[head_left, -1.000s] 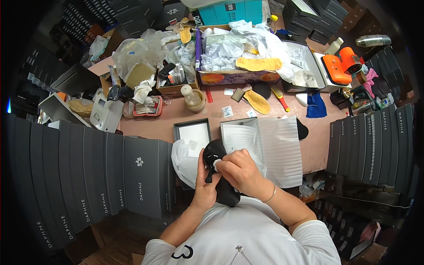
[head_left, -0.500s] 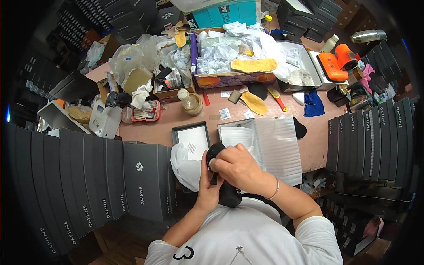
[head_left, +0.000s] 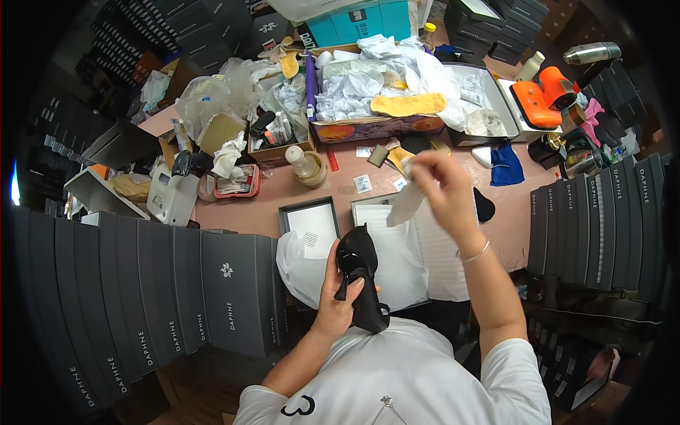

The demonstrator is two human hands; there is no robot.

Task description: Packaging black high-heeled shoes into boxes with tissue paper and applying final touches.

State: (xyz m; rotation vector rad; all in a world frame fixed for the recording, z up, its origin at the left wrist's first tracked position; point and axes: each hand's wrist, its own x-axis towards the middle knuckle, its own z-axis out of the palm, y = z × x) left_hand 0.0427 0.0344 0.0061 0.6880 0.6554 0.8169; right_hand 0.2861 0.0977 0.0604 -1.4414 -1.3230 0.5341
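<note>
A black high-heeled shoe stands tilted close to my chest, its heel pointing left. My left hand is wrapped round it near the heel. My right hand, raised to the right above the table, pinches a limp whitish piece of tissue or cloth that hangs from the fingertips. Below lies an open grey shoebox lined with white wrapping paper. To its left sit a shallow grey box part with a white inside and a crumpled white wrap.
Grey shoeboxes stand in rows at left and right. Farther back are a carton of crumpled paper, a yellow pad, a jar, a blue cloth and an orange device.
My right hand has left the shoe and moved up and right, carrying the whitish piece. More of the shoe shows now, still in my left hand.
</note>
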